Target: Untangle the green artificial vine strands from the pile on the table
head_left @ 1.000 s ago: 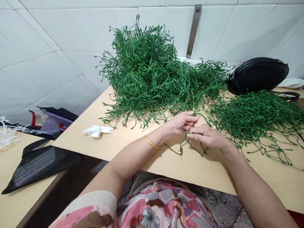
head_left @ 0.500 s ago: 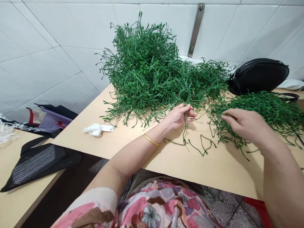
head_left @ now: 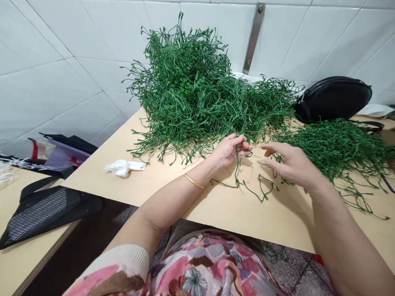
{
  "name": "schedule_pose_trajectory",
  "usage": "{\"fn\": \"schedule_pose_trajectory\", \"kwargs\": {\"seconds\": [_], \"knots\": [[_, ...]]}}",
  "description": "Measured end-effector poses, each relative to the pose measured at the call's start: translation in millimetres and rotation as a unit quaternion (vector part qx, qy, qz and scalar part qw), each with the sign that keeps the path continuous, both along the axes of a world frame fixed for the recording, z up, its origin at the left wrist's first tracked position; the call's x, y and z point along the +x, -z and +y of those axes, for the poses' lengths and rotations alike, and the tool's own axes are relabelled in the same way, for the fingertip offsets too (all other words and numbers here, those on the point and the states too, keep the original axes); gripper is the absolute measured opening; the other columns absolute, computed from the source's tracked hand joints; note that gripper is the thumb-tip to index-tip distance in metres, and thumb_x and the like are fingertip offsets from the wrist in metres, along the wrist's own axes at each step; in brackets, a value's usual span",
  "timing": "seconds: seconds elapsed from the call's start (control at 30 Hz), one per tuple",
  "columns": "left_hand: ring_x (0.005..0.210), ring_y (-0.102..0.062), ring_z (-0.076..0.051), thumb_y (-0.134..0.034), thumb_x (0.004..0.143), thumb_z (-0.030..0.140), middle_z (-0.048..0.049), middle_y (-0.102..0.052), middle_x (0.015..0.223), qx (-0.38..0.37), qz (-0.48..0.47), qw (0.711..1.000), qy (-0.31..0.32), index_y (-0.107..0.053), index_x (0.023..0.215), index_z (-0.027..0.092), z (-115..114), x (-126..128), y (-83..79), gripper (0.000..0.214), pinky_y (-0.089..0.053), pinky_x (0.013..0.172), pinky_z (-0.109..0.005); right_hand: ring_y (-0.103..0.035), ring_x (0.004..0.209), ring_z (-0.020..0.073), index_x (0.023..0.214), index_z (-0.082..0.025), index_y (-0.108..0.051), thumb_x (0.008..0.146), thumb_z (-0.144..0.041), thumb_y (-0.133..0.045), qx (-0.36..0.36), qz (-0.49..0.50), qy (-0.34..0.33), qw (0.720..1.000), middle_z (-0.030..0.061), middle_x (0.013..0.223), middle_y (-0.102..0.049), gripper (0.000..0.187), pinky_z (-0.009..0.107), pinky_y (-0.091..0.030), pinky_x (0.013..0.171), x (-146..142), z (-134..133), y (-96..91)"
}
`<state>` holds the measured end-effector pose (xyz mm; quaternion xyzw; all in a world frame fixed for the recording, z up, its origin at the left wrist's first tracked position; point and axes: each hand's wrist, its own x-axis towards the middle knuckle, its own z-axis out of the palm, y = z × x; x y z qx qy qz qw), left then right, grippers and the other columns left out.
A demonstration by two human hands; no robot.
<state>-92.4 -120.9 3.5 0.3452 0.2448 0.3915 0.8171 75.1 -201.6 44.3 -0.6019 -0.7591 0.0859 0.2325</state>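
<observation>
So the main table [head_left: 253, 213] runs right up to the tiled wall, and most of its far half is buried under a big heap of green strands [head_left: 197, 90], thin stems with little bud-like tips. My guess is it's pushed far back so the wall props it up and the near edge is left for the hands. Over on the right there's a smaller, flatter pile [head_left: 348, 144], within easy reach of the right arm, which is probably why it sits there. A black zip bag [head_left: 336, 100] stands just behind that pile, likely parked out of the way. Far left, a black mesh-panelled bag [head_left: 40, 213] lies on the side table [head_left: 18, 267], well apart from the greenery.

Hands next. The right hand [head_left: 290, 162] hovers at the near left edge of the smaller pile, thumb and index spread, and I can't see anything between them. The left hand [head_left: 231, 150] is at the near edge of the heap, thumb and index pinched on a green strand [head_left: 237, 170] that dangles toward the table. Looks like a light grip, maybe because the stem is so thin. Can't tell if the other fingers hold more.

Small stuff: crumpled white tissue [head_left: 121, 167] off to the left, a gold bangle [head_left: 194, 181] on the left wrist, and loose strands [head_left: 262, 199] between the hands and the near edge, handy for either.
</observation>
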Motion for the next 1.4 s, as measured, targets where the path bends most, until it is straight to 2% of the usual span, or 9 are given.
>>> {"fn": "schedule_pose_trajectory", "kwargs": {"seconds": [0.3, 0.57, 0.7, 0.8, 0.9, 1.0, 1.17, 1.27, 1.4], "knots": [[0.059, -0.060, -0.010, -0.052, 0.083, 0.016, -0.0021, -0.060, 0.061, -0.019, 0.016, 1.000, -0.002, -0.054, 0.074, 0.012, 0.5, -0.3, -3.6, 0.010, -0.049, 0.061, -0.024, -0.050, 0.064, 0.0149, 0.062, -0.019, -0.055, 0.082, -0.022, -0.045, 0.058, -0.013, -0.067, 0.996, 0.0027, 0.065, -0.059, 0.022, 0.028, -0.033, 0.064, -16.1, 16.6, 26.1], [0.059, -0.059, -0.009, -0.053, 0.082, 0.013, -0.0014, -0.059, 0.063, -0.055, -0.009, 0.998, -0.009, -0.054, 0.074, 0.012, -0.1, 1.6, 0.3, 0.008, -0.050, 0.061, -0.022, -0.055, 0.089, 0.0216, 0.105, -0.019, -0.056, 0.079, -0.017, -0.048, 0.161, -0.107, -0.070, 0.979, 0.0077, 0.095, -0.063, 0.027, 0.038, -0.031, 0.088, -23.0, 4.4, 34.9], [0.057, -0.058, -0.008, -0.052, 0.082, 0.011, -0.0021, -0.059, 0.062, -0.054, -0.008, 0.998, -0.008, -0.054, 0.073, 0.011, -0.1, 2.9, 1.8, 0.009, -0.044, 0.051, -0.017, -0.054, 0.094, 0.0228, 0.100, -0.019, -0.059, 0.080, -0.010, -0.042, 0.193, -0.165, -0.110, 0.961, 0.0103, 0.102, -0.063, 0.028, 0.040, -0.030, 0.090, -29.2, 5.6, 42.2], [0.059, -0.060, -0.009, -0.051, 0.081, 0.009, -0.0045, -0.061, 0.064, -0.038, 0.000, 0.999, -0.004, -0.055, 0.073, 0.010, 1.5, 2.5, 2.2, 0.009, -0.046, 0.052, -0.018, -0.057, 0.087, 0.0203, 0.092, -0.020, -0.059, 0.083, -0.014, -0.041, 0.184, -0.085, -0.109, 0.973, 0.0071, 0.092, -0.066, 0.021, 0.038, -0.034, 0.088, -29.2, 3.2, 38.5], [0.056, -0.059, -0.009, -0.050, 0.082, 0.010, -0.0059, -0.061, 0.064, -0.032, 0.033, 0.999, 0.003, -0.057, 0.078, 0.009, 4.5, -0.5, 1.7, 0.008, -0.045, 0.050, -0.019, -0.058, 0.079, 0.0193, 0.082, -0.022, -0.057, 0.085, -0.023, -0.044, 0.167, 0.033, -0.032, 0.985, 0.0045, 0.081, -0.065, 0.013, 0.033, -0.041, 0.077, -20.2, -5.9, 21.9], [0.038, -0.041, -0.003, -0.051, 0.080, 0.012, -0.0028, -0.057, 0.058, -0.006, 0.085, 0.996, 0.012, -0.057, 0.080, 0.008, 5.8, -3.4, -0.1, 0.007, -0.024, 0.035, -0.015, -0.059, 0.075, 0.0219, 0.085, -0.024, -0.057, 0.085, -0.034, -0.047, 0.196, 0.086, 0.133, 0.968, 0.0049, 0.078, -0.063, 0.014, 0.034, -0.042, 0.069, 5.3, -15.0, -1.1], [0.038, -0.034, -0.001, -0.052, 0.071, 0.007, -0.0016, -0.056, 0.056, 0.046, 0.102, 0.994, 0.014, -0.055, 0.074, 0.009, 1.2, -1.8, -5.9, 0.005, -0.016, 0.037, -0.017, -0.056, 0.095, 0.0425, 0.104, -0.025, -0.057, 0.084, -0.039, -0.041, 0.127, -0.088, 0.317, 0.936, 0.0129, 0.084, -0.060, 0.029, 0.051, -0.039, 0.073, 60.7, -17.2, -22.0], [0.039, -0.038, -0.004, -0.046, 0.076, 0.015, -0.0026, -0.056, 0.056, 0.053, 0.086, 0.995, 0.028, -0.057, 0.077, 0.009, -1.6, 0.2, -7.6, 0.013, -0.019, 0.038, -0.019, -0.050, 0.106, 0.0454, 0.109, -0.023, -0.056, 0.085, -0.035, -0.038, 0.139, -0.121, 0.310, 0.933, 0.0163, 0.094, -0.060, 0.032, 0.055, -0.038, 0.076, 64.7, -13.8, -20.5], [0.038, -0.034, -0.003, -0.043, 0.074, 0.011, -0.0011, -0.055, 0.054, 0.080, 0.104, 0.990, 0.051, -0.056, 0.078, 0.009, -4.5, -0.1, -7.9, 0.013, -0.016, 0.039, -0.019, -0.059, 0.095, 0.0287, 0.090, -0.020, -0.064, 0.084, -0.033, -0.045, 0.144, 0.012, 0.184, 0.972, 0.0111, 0.096, -0.065, 0.024, 0.043, -0.043, 0.084, 31.6, -0.9, -12.4]]}}
